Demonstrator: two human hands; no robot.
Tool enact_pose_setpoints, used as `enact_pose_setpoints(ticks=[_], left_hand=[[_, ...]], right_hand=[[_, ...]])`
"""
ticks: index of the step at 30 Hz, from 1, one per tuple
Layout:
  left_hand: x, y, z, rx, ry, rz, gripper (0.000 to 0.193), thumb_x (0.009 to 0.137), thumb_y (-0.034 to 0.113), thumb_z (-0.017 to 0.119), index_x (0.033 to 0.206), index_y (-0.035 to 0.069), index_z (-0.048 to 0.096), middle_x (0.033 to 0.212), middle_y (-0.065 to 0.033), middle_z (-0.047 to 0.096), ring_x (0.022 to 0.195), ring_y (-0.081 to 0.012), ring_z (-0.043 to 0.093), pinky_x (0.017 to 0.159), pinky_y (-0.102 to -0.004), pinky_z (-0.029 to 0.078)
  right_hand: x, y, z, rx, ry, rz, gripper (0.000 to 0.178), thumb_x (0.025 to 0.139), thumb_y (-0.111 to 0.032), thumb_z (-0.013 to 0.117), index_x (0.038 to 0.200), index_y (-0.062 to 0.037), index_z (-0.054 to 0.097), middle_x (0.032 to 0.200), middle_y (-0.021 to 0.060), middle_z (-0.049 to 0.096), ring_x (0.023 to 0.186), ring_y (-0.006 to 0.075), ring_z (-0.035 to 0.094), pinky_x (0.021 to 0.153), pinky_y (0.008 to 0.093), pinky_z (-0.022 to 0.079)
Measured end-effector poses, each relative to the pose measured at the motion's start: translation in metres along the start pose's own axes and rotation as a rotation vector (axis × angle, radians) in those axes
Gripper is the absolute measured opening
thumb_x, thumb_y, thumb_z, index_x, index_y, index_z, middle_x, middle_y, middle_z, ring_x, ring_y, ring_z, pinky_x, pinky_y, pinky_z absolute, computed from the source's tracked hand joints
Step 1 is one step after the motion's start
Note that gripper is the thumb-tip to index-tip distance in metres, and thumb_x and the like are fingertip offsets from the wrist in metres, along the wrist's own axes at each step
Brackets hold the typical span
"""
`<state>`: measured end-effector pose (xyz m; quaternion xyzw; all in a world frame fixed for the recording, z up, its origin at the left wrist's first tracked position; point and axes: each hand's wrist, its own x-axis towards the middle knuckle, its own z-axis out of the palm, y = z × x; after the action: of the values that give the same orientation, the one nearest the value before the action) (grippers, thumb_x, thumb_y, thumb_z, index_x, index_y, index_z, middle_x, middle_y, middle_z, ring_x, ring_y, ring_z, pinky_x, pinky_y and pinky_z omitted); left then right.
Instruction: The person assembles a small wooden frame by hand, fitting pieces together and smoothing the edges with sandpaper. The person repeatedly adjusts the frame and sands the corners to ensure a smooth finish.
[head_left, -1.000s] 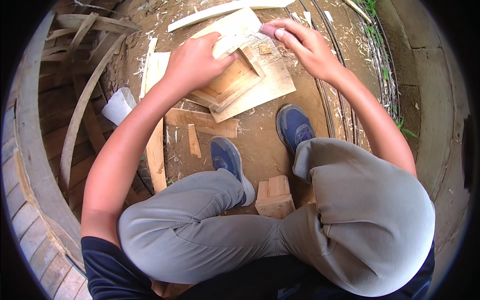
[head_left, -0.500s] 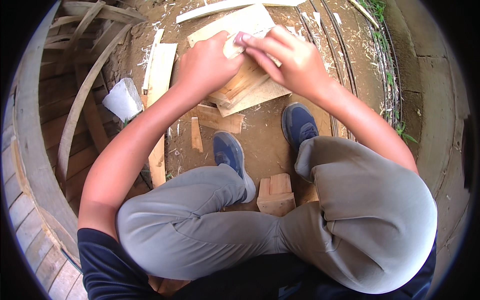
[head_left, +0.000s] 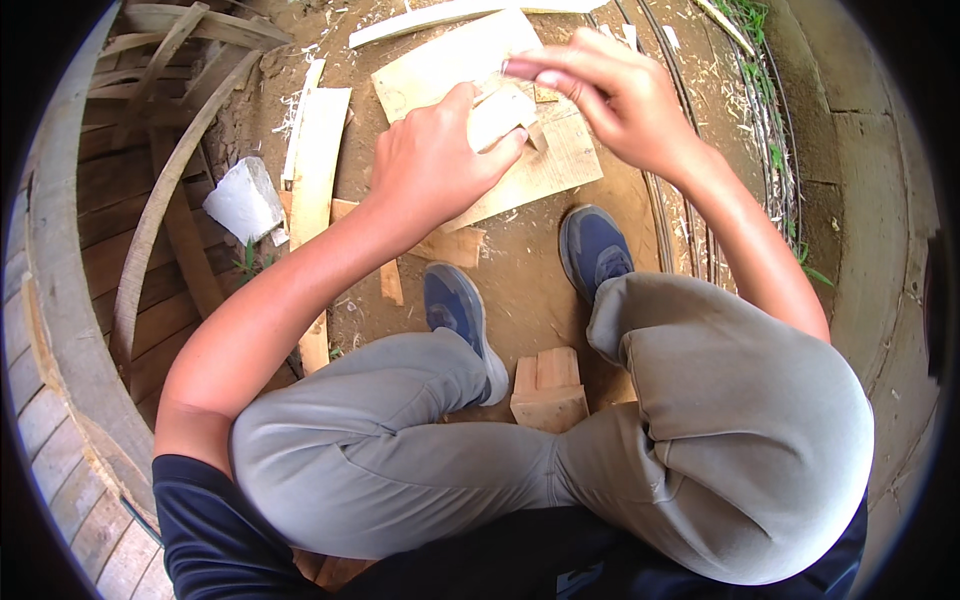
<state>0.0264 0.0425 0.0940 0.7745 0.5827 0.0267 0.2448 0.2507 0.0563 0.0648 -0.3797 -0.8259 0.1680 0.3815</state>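
- At twelve o'clock, over a flat pale board (head_left: 568, 152) on bare earth, grips a pale wooden piece (head_left: 500, 118) in the left hand (head_left: 435, 165).
- Sits at two o'clock from the left hand and at nine from the right hand (head_left: 628, 100).
- In the left hand, stays pinched between thumb and fingers.
- At one o'clock, brings the right hand's fingers close to the thumb, just beside the piece; cannot tell whether anything is pinched there.
- At ten o'clock, shows a white lump (head_left: 245, 200) near a long plank (head_left: 318, 170); at five, a wooden block (head_left: 550, 392).
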Motion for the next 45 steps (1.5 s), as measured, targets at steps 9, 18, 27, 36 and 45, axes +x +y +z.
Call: enact_pose_setpoints(ticks=[9, 18, 27, 36, 45], left_hand=[[-0.012, 0.004, 0.013, 0.008, 0.026, 0.074, 0.056, 0.090, 0.053, 0.072, 0.116, 0.003, 0.067, 0.081, -0.0210, 0.074, 0.079, -0.0394, 0.074, 0.071, -0.0488, 0.057], [-0.011, 0.008, 0.010, 0.033, 0.001, 0.039, 0.061, 0.089, 0.056, 0.073, 0.121, 0.005, 0.067, 0.086, -0.0202, 0.076, 0.083, -0.0397, 0.075, 0.075, -0.0486, 0.058], [-0.007, -0.004, 0.016, 0.025, 0.066, 0.100, 0.062, 0.089, 0.057, 0.074, 0.122, 0.005, 0.068, 0.086, -0.0202, 0.075, 0.082, -0.0390, 0.075, 0.075, -0.0466, 0.058], [0.028, -0.037, -0.003, -0.295, -0.077, 0.189, 0.062, 0.093, 0.050, 0.075, 0.124, -0.003, 0.065, 0.100, -0.0206, 0.076, 0.092, -0.0248, 0.075, 0.083, -0.0384, 0.057], [0.021, -0.020, 0.012, -0.708, 0.097, 0.076, 0.035, 0.106, 0.033, 0.063, 0.118, 0.000, 0.060, 0.108, -0.0052, 0.066, 0.099, -0.0095, 0.057, 0.093, -0.0277, 0.045]], right_hand=[[-0.024, 0.002, -0.017, -0.005, -0.127, -0.181, 0.022, 0.090, -0.012, 0.072, 0.110, -0.0214, 0.079, 0.079, 0.0041, 0.058, 0.072, 0.0245, 0.064, 0.061, 0.0380, 0.052], [-0.016, -0.010, -0.016, -0.093, -0.107, -0.060, 0.028, 0.094, -0.004, 0.071, 0.120, -0.0102, 0.078, 0.076, 0.0081, 0.059, 0.067, 0.0197, 0.058, 0.061, 0.0351, 0.047], [-0.073, 0.008, -0.017, -0.095, -0.147, 0.003, 0.027, 0.095, -0.010, 0.070, 0.119, -0.0198, 0.078, 0.077, 0.0057, 0.060, 0.069, 0.0224, 0.060, 0.060, 0.0369, 0.048], [-0.046, -0.002, 0.000, 0.172, 0.066, 0.341, 0.024, 0.103, -0.012, 0.063, 0.123, -0.0074, 0.076, 0.106, 0.0093, 0.075, 0.094, 0.0196, 0.069, 0.084, 0.0331, 0.054], [-0.017, -0.015, -0.019, 0.153, 0.222, 0.450, 0.022, 0.100, -0.015, 0.066, 0.115, -0.0045, 0.076, 0.094, 0.0149, 0.073, 0.086, 0.0261, 0.069, 0.078, 0.0353, 0.053]])
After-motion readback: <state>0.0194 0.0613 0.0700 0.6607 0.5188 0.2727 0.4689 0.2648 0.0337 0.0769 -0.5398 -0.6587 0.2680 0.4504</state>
